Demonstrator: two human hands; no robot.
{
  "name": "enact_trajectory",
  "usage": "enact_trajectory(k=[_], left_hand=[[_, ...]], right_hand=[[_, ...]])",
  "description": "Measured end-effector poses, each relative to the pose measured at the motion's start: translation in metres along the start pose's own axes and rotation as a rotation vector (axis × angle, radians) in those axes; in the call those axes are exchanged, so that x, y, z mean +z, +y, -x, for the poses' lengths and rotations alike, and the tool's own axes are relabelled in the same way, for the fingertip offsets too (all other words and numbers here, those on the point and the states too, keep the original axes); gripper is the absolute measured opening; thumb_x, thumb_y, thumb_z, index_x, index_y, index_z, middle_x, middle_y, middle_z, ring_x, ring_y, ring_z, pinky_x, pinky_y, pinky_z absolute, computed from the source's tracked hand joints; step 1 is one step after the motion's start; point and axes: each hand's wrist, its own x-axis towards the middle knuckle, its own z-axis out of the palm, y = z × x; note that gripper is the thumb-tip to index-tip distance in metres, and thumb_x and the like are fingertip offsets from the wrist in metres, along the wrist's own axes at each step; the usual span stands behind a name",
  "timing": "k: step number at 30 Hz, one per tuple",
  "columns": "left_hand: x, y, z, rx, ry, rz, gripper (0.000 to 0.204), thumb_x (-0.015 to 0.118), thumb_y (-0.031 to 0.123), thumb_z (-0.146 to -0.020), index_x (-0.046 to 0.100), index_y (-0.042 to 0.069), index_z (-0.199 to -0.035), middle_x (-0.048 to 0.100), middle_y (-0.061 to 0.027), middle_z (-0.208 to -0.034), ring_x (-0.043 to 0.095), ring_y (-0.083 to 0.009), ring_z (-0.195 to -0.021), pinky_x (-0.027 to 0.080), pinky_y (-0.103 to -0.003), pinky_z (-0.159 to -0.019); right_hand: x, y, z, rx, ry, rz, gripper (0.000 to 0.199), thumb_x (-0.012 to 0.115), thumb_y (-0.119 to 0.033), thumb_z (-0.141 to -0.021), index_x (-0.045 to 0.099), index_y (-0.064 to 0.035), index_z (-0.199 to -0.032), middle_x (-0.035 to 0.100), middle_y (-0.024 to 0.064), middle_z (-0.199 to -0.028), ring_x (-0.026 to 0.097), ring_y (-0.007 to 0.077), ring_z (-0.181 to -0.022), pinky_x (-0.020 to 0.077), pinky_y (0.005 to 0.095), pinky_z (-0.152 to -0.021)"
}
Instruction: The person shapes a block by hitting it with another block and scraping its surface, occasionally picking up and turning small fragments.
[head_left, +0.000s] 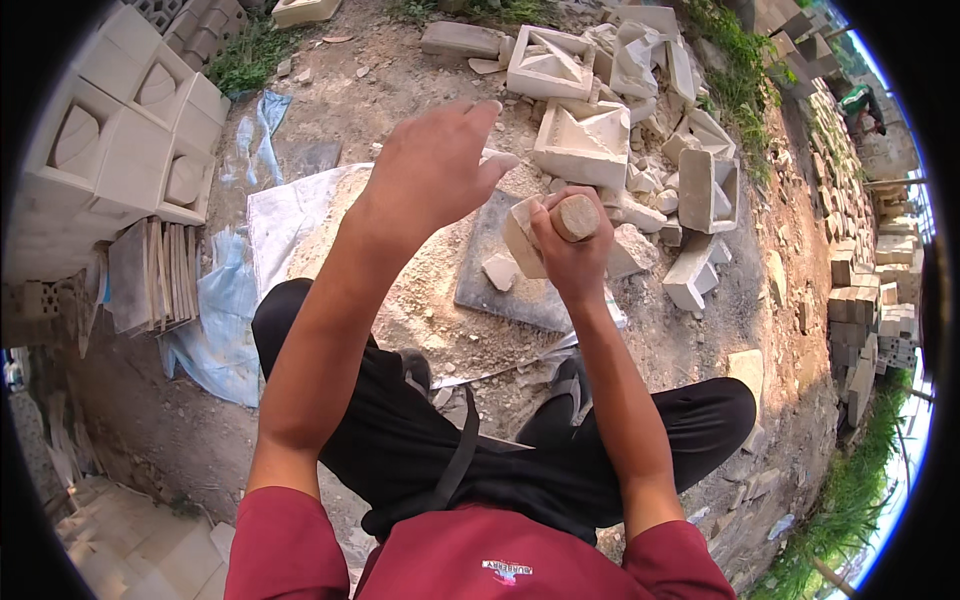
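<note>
Your right hand (pixel 578 262) is clamped round the rod (pixel 577 217) at half past one — likely for control.
Left hand (pixel 432 155), at eleven, looks empty, thumb and fingers apart — the slab (pixel 525 302) probably keeps the chunk (pixel 500 271) off grit (pixel 425 325).

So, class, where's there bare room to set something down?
Dirt between the blue sheet and the lower-left blocks; a dusty strip of the dark board, nearer than the pale chunk. Crowded: the broken-block heap beyond the right hand, and the littered white sheet.

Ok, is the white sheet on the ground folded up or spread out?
Spread out: the white sheet lies under pale debris, its edges showing at left and below.
</note>
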Motion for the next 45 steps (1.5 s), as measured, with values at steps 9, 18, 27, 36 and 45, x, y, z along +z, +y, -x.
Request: enact_trajectory(k=[9, 18, 27, 36, 45], left_hand=[[-0.02, -0.028, 0.009, -0.182, -0.353, -0.031, 0.066, 0.062, 0.048, -0.087, 0.05, 0.001, -0.132, 0.053, -0.0203, -0.133, 0.048, -0.0343, -0.125, 0.04, -0.042, -0.104], [-0.039, -0.05, 0.027, -0.182, -0.231, 0.032, 0.067, 0.063, 0.047, -0.087, 0.049, 0.0, -0.132, 0.055, -0.0233, -0.128, 0.053, -0.0361, -0.12, 0.043, -0.042, -0.1], [-0.033, -0.052, 0.03, -0.125, -0.217, 0.024, 0.065, 0.063, 0.047, -0.086, 0.052, -0.001, -0.127, 0.057, -0.0221, -0.125, 0.054, -0.0348, -0.118, 0.044, -0.042, -0.098], [-0.04, -0.052, 0.033, -0.101, -0.258, 0.042, 0.074, 0.061, 0.053, -0.086, 0.045, 0.0, -0.136, 0.052, -0.0211, -0.134, 0.049, -0.0345, -0.125, 0.04, -0.04, -0.104], [-0.043, -0.044, 0.023, -0.077, -0.309, 0.067, 0.074, 0.063, 0.053, -0.086, 0.046, 0.002, -0.136, 0.053, -0.021, -0.133, 0.051, -0.0335, -0.124, 0.042, -0.04, -0.102]], right_hand=[[0.016, 0.037, 0.001, 0.035, -0.043, 0.012, 0.014, 0.073, -0.006, -0.081, 0.059, -0.0048, -0.078, 0.059, -0.0026, -0.075, 0.054, 0.0056, -0.069, 0.0453, 0.0231, -0.065], [0.017, -0.052, -0.017, -0.013, 0.008, -0.081, 0.017, 0.074, -0.009, -0.081, 0.058, -0.003, -0.08, 0.06, 0.0004, -0.074, 0.053, 0.0073, -0.067, 0.0458, 0.025, -0.062], [0.029, 0.042, 0.033, 0.134, -0.097, 0.009, 0.019, 0.076, -0.013, -0.079, 0.059, -0.0042, -0.081, 0.06, 0.0, -0.076, 0.054, 0.0071, -0.07, 0.0461, 0.0253, -0.062], [0.019, -0.078, -0.016, -0.035, 0.124, 0.043, 0.021, 0.077, -0.014, -0.08, 0.061, -0.0005, -0.077, 0.062, 0.0019, -0.069, 0.056, 0.0086, -0.062, 0.0465, 0.0259, -0.059], [0.049, 0.048, 0.045, 0.083, -0.09, 0.128, 0.031, 0.079, -0.015, -0.075, 0.058, -0.0019, -0.093, 0.067, 0.0127, -0.085, 0.067, 0.0234, -0.081, 0.0513, 0.0362, -0.07]])
